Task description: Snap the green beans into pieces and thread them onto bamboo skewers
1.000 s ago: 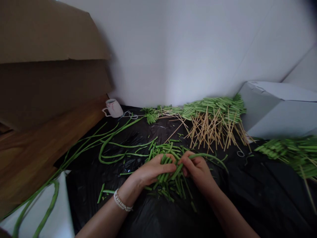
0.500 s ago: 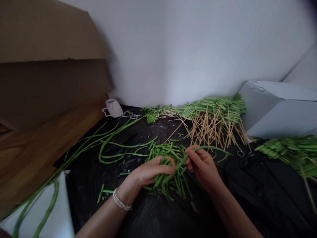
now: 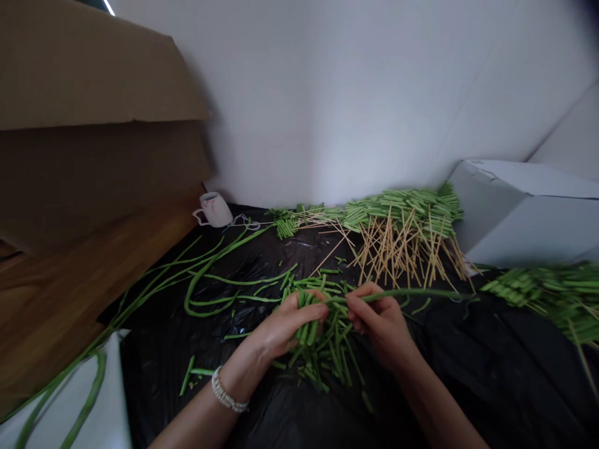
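Note:
Cut pieces of long green bean (image 3: 307,327) are bunched in my left hand (image 3: 292,321), its thumb and fingers closed round them. My right hand (image 3: 377,318) pinches a long green bean (image 3: 416,292) that stretches out to the right; its near end reaches the left thumb and fingertips. Below both hands lies a loose heap of cut bean pieces (image 3: 339,355) on black plastic sheeting (image 3: 281,408). The hands partly cover this heap.
Whole long beans (image 3: 206,274) trail to the left. Against the wall lie bean pieces on wooden skewers (image 3: 393,212), with another skewered pile (image 3: 552,293) at right. A mug (image 3: 215,211), a cardboard box (image 3: 98,81) and a white box (image 3: 524,212) stand around.
The bean in my right hand has swung from a slant to nearly level, and its far end now reaches farther right. My left hand still grips the bunch. The view has tilted slightly.

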Available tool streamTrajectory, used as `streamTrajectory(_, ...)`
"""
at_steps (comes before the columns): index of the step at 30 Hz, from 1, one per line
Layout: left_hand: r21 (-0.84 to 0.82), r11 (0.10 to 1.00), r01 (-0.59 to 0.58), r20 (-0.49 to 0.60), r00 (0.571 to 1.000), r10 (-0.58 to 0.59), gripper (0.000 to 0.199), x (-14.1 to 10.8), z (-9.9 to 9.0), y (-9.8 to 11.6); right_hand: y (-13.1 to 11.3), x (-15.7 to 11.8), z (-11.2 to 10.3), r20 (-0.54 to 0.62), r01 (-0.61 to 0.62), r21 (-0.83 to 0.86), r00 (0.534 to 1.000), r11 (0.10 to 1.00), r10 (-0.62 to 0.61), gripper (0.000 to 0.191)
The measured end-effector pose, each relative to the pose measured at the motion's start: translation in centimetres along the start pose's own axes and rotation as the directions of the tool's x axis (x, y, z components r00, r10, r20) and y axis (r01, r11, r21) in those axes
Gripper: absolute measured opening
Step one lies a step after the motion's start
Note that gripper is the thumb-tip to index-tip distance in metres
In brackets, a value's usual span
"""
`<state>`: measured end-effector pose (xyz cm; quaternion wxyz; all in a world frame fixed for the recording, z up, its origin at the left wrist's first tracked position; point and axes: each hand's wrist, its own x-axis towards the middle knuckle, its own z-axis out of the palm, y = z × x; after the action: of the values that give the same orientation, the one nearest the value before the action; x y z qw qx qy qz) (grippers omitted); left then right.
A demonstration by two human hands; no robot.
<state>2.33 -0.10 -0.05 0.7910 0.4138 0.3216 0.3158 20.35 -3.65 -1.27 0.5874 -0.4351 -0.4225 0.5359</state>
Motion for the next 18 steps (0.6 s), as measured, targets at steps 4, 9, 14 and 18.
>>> streamTrajectory(4,-0.061,0.991,-0.119,-0.094,0.989,0.113,0.033,0.3,0.3,-0.2,0.4,-0.4,0.9,0.031,-0.004,-0.091,1.0,0.996,0.007,0.022)
streamTrajectory(9,-0.053,0.985,-0.165,-0.129,0.979,0.157,0.032,0.4,0.9,-0.4,0.7,-0.7,1.8,0.092,-0.015,-0.107,0.995,0.994,0.025,0.022)
streamTrajectory(14,-0.131,0.972,-0.196,-0.158,0.972,0.175,0.031,0.6,0.5,0.5,0.1,-0.9,1.2,0.143,-0.058,-0.093,0.987,0.994,0.071,0.022)
streamTrajectory(18,-0.082,0.989,-0.121,-0.1,0.989,0.112,0.032,0.3,0.0,0.9,-0.4,-0.9,0.9,0.197,-0.101,-0.086,0.973,0.991,0.116,0.02)
